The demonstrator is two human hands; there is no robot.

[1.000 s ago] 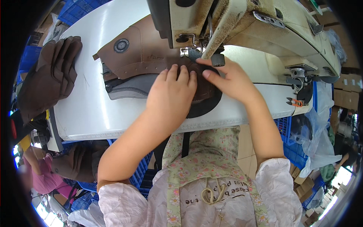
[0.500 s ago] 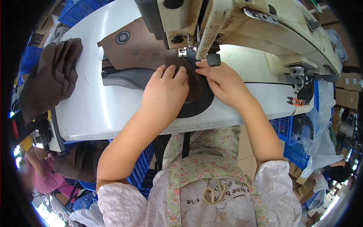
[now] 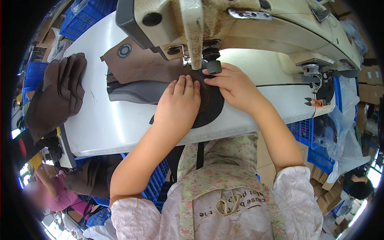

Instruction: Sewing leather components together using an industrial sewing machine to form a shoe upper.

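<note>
A brown leather boot upper (image 3: 140,64) with a round dark badge and a grey zip edge (image 3: 136,92) lies on the white sewing table. Its right end, with black lining (image 3: 216,108), sits below the sewing machine head (image 3: 256,36). My left hand (image 3: 180,100) rests flat on the upper, fingers stretched forward. To the right of the needle area, my right hand (image 3: 236,86) touches the dark edge of the piece, its thumb and forefinger apart. The machine's arm hides the needle point.
Several stacked brown leather pieces (image 3: 58,88) lie at the table's left end. Orange-handled thread snips (image 3: 316,102) are at the right end. Blue crates (image 3: 300,130) stand below the table edge. A person in pink (image 3: 66,192) sits at lower left, near more brown pieces (image 3: 90,176).
The head view has shifted, so table and machine appear moved. Both hands stay on the boot upper in nearly the same pose.
</note>
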